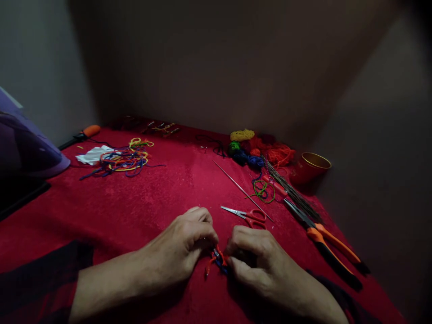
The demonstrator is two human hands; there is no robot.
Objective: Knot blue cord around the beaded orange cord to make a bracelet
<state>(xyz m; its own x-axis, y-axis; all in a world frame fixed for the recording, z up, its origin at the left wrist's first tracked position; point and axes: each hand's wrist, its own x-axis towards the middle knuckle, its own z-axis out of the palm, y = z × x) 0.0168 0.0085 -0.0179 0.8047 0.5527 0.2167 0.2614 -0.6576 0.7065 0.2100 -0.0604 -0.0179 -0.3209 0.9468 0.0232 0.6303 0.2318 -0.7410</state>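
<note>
1. While both hands pinch it, the small knotted cord piece, orange and blue, sits between them low on the red cloth.
2. Left hand closed, fingertips on cord's left end; right hand closed on right end.
3. Risk: thin strands likely slip from the pinch, knot loosens.
4. Risk: small scissors lie just beyond the knuckles, blades open; a forward shift could snag them.
5. Long needle and orange-handled pliers lie near, right.
</note>
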